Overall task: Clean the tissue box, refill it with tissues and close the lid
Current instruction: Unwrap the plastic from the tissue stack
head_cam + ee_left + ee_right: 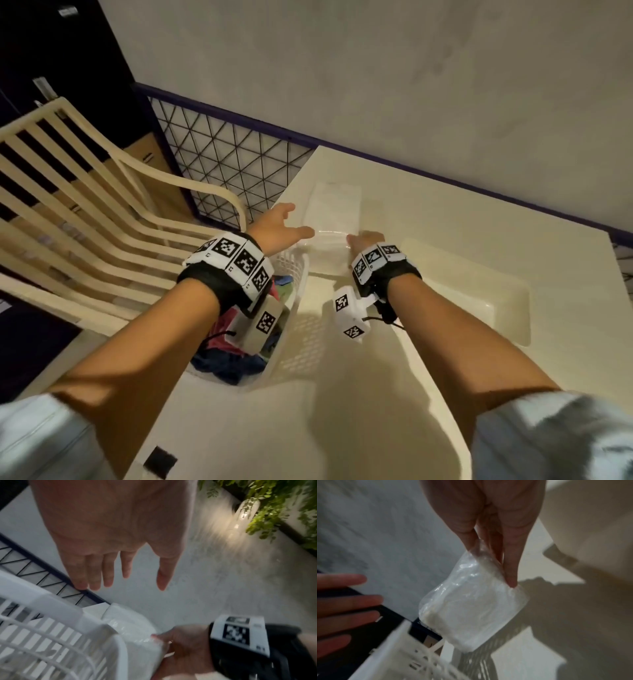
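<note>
The right hand pinches the soft, slippery clear-plastic pack of white tissues by its end; the left hand hovers spread.

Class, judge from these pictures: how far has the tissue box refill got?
Done: nothing visibly finished; no box or lid can be made out. In hand: the right hand pinches the clear plastic-wrapped white tissue pack above the cream table; the left hand is open, beside the white slatted basket. Left: unwrapping, refilling, closing.

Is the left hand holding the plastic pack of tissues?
No, the left hand is open with straight fingers; the right hand pinches the tissue pack.
</note>
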`<act>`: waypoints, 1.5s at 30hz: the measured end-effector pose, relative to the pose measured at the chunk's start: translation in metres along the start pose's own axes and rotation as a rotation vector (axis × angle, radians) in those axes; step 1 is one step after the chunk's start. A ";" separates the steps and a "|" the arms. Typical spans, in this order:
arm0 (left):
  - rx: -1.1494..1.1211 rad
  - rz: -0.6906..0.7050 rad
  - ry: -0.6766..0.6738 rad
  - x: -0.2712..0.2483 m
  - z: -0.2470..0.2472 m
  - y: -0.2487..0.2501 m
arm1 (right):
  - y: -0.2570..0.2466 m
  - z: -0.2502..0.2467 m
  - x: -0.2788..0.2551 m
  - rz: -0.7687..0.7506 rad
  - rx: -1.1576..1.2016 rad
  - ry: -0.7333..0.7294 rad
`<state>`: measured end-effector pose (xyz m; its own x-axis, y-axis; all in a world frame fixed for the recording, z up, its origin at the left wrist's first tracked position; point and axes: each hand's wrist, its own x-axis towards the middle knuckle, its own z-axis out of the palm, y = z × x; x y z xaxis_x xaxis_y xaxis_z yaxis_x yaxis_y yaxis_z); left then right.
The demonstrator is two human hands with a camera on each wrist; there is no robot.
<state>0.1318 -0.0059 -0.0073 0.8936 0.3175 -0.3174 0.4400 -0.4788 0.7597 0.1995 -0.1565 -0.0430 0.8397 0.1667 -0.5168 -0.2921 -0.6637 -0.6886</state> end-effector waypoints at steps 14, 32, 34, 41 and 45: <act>0.545 1.055 0.113 -0.148 0.028 0.009 | 0.031 -0.111 -0.188 -0.258 0.245 -0.107; 0.223 0.694 -0.150 -0.212 0.106 -0.029 | 0.153 -0.069 -0.211 -0.143 -0.081 -0.093; 0.265 0.672 -0.166 -0.212 0.106 -0.027 | 0.151 -0.071 -0.210 -0.308 -0.059 0.041; 0.195 0.568 -0.229 -0.211 0.119 -0.019 | 0.150 -0.086 -0.241 -0.843 -0.467 0.060; 0.117 0.497 -0.261 -0.208 0.125 -0.016 | 0.150 -0.088 -0.238 -0.736 -0.535 -0.020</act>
<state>-0.0502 -0.1668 -0.0249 0.9814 -0.1748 -0.0789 -0.0453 -0.6113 0.7901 -0.0040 -0.3604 0.0218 0.7205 0.6916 -0.0515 0.5707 -0.6334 -0.5227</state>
